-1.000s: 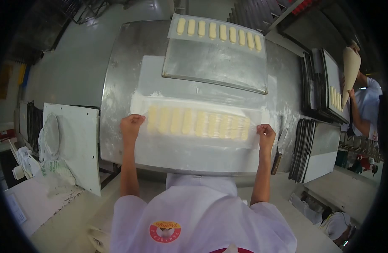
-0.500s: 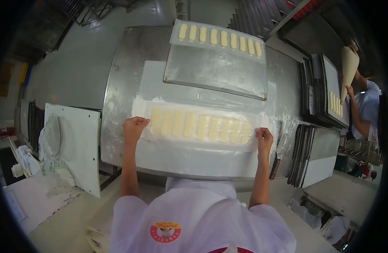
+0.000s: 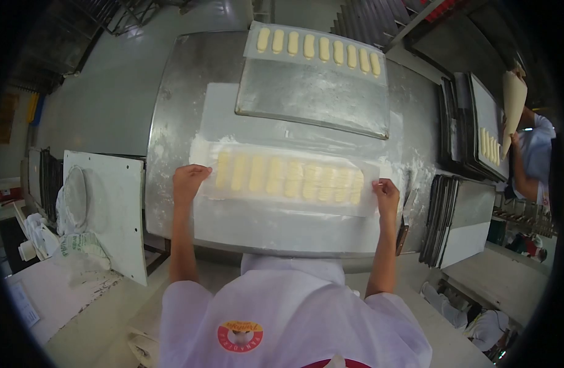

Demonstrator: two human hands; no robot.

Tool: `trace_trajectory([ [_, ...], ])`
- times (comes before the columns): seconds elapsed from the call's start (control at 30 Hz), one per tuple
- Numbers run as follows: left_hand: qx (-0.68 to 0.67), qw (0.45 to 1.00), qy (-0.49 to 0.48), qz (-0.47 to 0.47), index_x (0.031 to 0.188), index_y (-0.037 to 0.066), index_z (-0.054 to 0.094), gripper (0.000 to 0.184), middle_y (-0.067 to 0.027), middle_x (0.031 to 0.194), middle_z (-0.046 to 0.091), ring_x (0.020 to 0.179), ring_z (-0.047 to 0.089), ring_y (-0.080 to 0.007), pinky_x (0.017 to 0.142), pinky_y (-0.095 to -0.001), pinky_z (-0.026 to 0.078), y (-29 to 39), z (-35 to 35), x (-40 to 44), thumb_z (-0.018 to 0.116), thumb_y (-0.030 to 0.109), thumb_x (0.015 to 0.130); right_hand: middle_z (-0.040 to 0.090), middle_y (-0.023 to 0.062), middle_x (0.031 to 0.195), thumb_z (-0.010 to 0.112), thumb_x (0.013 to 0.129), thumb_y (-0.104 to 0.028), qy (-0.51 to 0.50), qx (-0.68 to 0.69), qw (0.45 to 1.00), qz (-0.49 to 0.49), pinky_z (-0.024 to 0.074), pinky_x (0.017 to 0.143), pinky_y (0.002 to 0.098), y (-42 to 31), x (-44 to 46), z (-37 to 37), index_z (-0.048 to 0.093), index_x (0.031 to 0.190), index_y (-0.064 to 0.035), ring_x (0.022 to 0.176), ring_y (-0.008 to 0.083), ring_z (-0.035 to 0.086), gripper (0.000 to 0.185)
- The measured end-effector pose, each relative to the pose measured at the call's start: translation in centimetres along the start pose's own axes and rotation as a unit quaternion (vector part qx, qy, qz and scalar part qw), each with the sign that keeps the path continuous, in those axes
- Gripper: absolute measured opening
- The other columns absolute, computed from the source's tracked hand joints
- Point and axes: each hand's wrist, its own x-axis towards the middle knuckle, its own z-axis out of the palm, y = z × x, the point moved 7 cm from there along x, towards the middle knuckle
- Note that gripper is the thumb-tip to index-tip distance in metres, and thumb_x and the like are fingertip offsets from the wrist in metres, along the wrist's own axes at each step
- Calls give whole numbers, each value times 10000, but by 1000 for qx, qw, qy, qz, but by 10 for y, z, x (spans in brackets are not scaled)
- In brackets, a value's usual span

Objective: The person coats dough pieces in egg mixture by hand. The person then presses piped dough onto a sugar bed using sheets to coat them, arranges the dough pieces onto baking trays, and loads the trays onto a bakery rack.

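A translucent paper sheet (image 3: 369, 205) stretches sideways in front of me, with a row of pale yellow batter strips (image 3: 256, 173) showing on or through it. My left hand (image 3: 190, 181) pinches the sheet's left end. At the opposite end, my right hand (image 3: 386, 191) grips the right edge between thumb and fingers. Whether the strips lie on top of the paper or beneath it, I cannot tell. Beyond them, a metal baking tray (image 3: 312, 92) carries another paper with several batter strips (image 3: 324, 49) along its far edge.
Loose flour lies on the metal table (image 3: 174, 110). A knife (image 3: 403, 232) rests near its right edge. Stacked trays (image 3: 438, 221) stand at right, where a co-worker holds a piping bag (image 3: 514, 107) over a tray. A white board (image 3: 107, 214) stands at left.
Both hands have shifted slightly outward, holding the paper's ends. The paper's right end now shows more clearly, raised near my right hand. The co-worker's piping bag has moved slightly right.
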Motion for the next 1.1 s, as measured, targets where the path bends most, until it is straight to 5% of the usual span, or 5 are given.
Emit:
trace_trajectory([
  [0.47, 70, 995, 60, 38, 797, -11, 694, 177, -95, 653, 663, 599, 618, -122, 584, -244, 471, -14, 6, 0, 733, 150, 737, 549, -9, 642, 647, 801, -87, 121, -48, 990, -54, 382, 606, 219, -4, -14, -3, 596, 768, -15, 611, 70, 473, 94],
  [0.7, 87, 993, 77, 4, 809, 4, 690, 196, -88, 659, 661, 603, 614, -129, 591, -256, 468, 3, 4, 0, 748, 173, 730, 552, 1, 657, 652, 804, -112, 94, -56, 994, -29, 393, 617, 237, 5, -7, 1, 598, 778, -8, 620, 81, 469, 121],
  [0.93, 118, 984, 97, 96, 814, 25, 690, 175, -83, 819, 617, 733, 576, -128, 641, -257, 435, 14, 13, 35, 760, 147, 711, 549, -21, 690, 667, 806, -121, 88, -42, 992, -77, 368, 634, 234, -16, 26, 6, 641, 803, -19, 675, 72, 447, 105],
  [1.1, -38, 997, 60, 35, 801, 3, 671, 180, -56, 841, 594, 721, 529, -115, 666, -244, 422, -22, 6, 41, 771, 105, 691, 554, -40, 727, 674, 795, -109, -1, 151, 988, -7, 342, 717, 227, -7, 19, 1, 631, 795, -55, 717, 72, 457, 69],
])
